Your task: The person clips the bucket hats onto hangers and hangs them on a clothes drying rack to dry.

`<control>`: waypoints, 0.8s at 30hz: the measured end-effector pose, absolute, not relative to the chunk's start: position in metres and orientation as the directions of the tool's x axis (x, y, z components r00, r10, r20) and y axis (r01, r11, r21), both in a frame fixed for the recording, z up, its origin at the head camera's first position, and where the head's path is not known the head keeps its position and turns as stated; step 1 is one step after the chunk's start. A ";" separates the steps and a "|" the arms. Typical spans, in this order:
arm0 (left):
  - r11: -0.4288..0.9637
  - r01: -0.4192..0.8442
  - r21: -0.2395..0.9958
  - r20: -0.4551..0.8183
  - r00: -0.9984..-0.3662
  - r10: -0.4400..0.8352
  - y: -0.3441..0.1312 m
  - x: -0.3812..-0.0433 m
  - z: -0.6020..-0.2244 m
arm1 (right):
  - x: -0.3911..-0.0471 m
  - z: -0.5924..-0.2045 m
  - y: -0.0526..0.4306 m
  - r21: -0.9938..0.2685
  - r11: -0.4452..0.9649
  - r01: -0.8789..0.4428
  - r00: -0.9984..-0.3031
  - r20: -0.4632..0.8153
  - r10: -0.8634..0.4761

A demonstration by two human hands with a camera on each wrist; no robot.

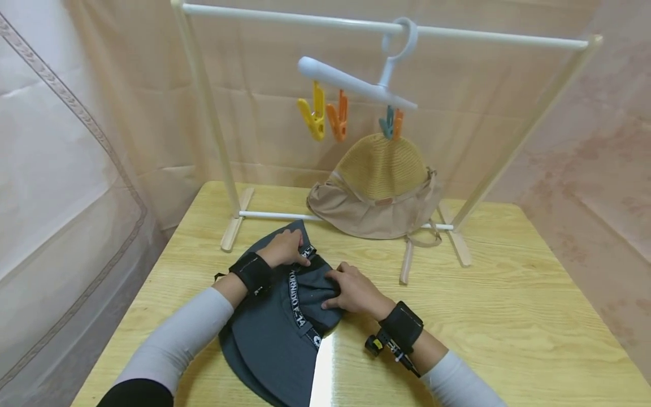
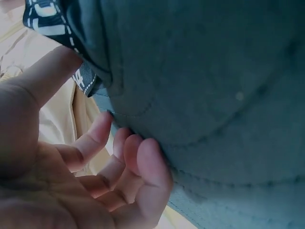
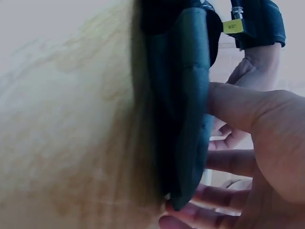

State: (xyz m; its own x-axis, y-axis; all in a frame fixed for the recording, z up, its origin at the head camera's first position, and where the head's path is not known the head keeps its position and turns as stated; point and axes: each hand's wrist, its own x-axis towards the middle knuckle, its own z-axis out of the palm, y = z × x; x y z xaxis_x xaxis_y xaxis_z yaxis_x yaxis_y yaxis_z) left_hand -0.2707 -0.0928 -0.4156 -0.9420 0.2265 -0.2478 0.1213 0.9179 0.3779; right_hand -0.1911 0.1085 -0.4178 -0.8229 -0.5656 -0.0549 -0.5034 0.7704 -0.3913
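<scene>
The dark hat [image 1: 277, 350] lies on the near part of the table, in front of the rack and left of its middle, folded rather flat with its brim spread toward the person and a lettered band [image 1: 295, 299] running across it. Both hands are on it. The left hand [image 1: 285, 249] is at the far side by the band, its fingers bent against the edge of the cloth and its thumb passing behind the band, so it seems to pinch the hat lightly; the thumb's tip is hidden. The right hand [image 1: 353, 289] has hold of the crown, thumb on one face and fingertips hooked round the edge, loosely rather than in a fist. Beneath is the wooden table [image 1: 508, 316]. Farther back, the straw hat [image 1: 383, 169] is already up, held at its top by a teal clip [image 1: 387, 122] and an orange clip [image 1: 398, 125] under the white hanger [image 1: 346, 80], which hooks over the top rail of the rack [image 1: 305, 18]. Toward the hanger's other end, a yellow clip [image 1: 317, 113] and a second orange clip [image 1: 339, 117] hold nothing below. So one hat looks done; the dark one, judging by those spare clips, appears still to be arranged, lifted and clipped, none of which shows as finished.
</scene>
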 end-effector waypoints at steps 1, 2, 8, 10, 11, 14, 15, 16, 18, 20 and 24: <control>0.920 0.117 0.373 -0.258 -0.940 0.225 -0.093 -0.271 -0.416 | -0.191 -0.419 0.109 -0.396 0.765 -0.508 -0.818 -0.056 -0.572; 0.923 0.114 0.366 -0.268 -0.937 0.222 -0.092 -0.272 -0.417 | -0.191 -0.420 0.110 -0.395 0.764 -0.510 -0.817 -0.057 -0.574; 0.944 0.135 0.301 -0.336 -0.911 0.238 -0.093 -0.281 -0.422 | -0.192 -0.431 0.107 -0.319 0.778 -0.541 -0.817 -0.020 -0.576; 0.949 0.150 0.276 -0.358 -0.900 0.246 -0.095 -0.286 -0.422 | -0.192 -0.431 0.104 -0.295 0.778 -0.554 -0.812 -0.011 -0.583; 0.952 0.157 0.263 -0.370 -0.895 0.250 -0.096 -0.288 -0.422 | -0.193 -0.430 0.102 -0.285 0.778 -0.560 -0.810 -0.010 -0.587; 0.956 0.167 0.241 -0.401 -0.880 0.255 -0.097 -0.293 -0.423 | -0.194 -0.429 0.100 -0.276 0.784 -0.556 -0.811 -0.025 -0.584; 0.956 0.174 0.236 -0.412 -0.873 0.260 -0.097 -0.294 -0.423 | -0.194 -0.429 0.099 -0.273 0.790 -0.549 -0.815 -0.034 -0.579; 0.956 0.178 0.234 -0.424 -0.866 0.265 -0.097 -0.294 -0.424 | -0.193 -0.429 0.099 -0.273 0.794 -0.543 -0.817 -0.042 -0.574; 0.958 0.185 0.220 -0.447 -0.853 0.268 -0.096 -0.295 -0.425 | -0.191 -0.430 0.099 -0.279 0.799 -0.532 -0.821 -0.060 -0.567; 0.960 0.181 0.212 -0.461 -0.848 0.262 -0.094 -0.296 -0.426 | -0.189 -0.431 0.098 -0.286 0.802 -0.524 -0.824 -0.069 -0.563; 0.964 0.170 0.204 -0.445 -0.861 0.246 -0.090 -0.297 -0.425 | -0.186 -0.430 0.099 -0.300 0.804 -0.513 -0.831 -0.059 -0.553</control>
